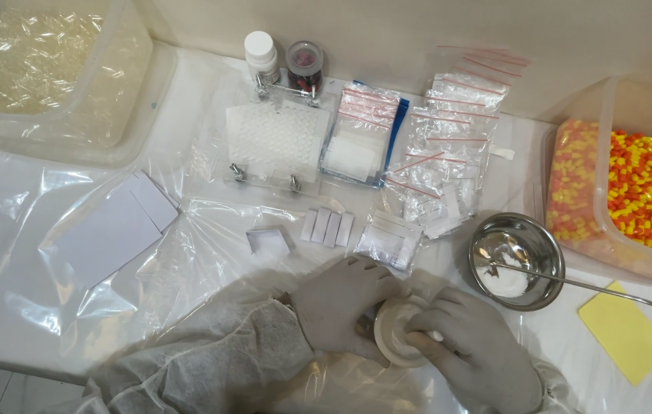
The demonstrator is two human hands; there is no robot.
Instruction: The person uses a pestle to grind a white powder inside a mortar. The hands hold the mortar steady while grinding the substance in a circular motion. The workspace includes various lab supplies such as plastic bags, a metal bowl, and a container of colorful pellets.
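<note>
Both of my hands wear white gloves and work at the table's near edge. My left hand [341,303] cups the side of a small white mortar [395,326]. My right hand [468,349] is closed over a white pestle [435,335] that rests inside the mortar. Just to the right stands a steel bowl [540,241] with white powder [504,280] and a long metal spatula [594,287] lying across it.
A clear tub of orange-yellow capsules [648,192] sits at right, a yellow card [625,331] below it. Small zip bags [448,146], a white capsule-filling tray [276,138], two small bottles [262,55], folded paper strips [327,228], and a tub of clear capsules [34,57] lie beyond.
</note>
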